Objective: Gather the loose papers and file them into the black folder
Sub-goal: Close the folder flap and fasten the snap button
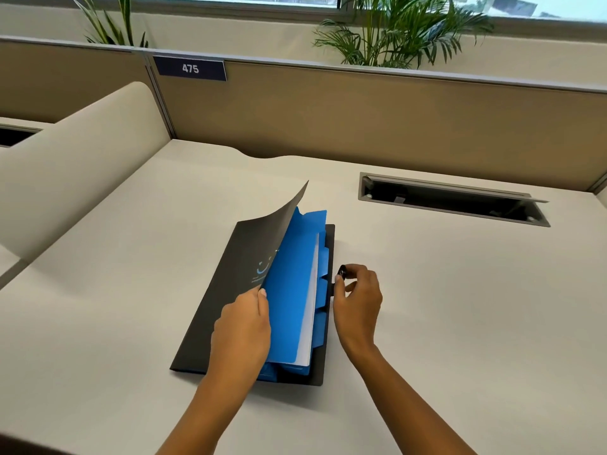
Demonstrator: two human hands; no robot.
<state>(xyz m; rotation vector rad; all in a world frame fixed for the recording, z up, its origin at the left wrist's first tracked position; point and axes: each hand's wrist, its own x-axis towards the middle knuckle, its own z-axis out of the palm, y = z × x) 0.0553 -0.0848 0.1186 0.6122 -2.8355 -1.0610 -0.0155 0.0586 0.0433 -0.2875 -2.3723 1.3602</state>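
A black folder (226, 290) lies on the desk in front of me, its front cover lifted and curling up toward the far end. Inside are blue tabbed dividers (289, 290) with white papers (311, 300) tucked between them, their edges showing on the right. My left hand (243, 326) rests on the cover, thumb hooked over its right edge. My right hand (358, 297) is at the folder's right edge, fingers pinched on the small black clasp tab (341, 274) that sticks out there.
The cream desk (443, 323) has an open cable tray slot (453, 200) at the back right. A tan partition (361, 116) with a "475" label (190, 68) stands behind, with plants beyond it. A curved cream divider (82, 152) rises at the left.
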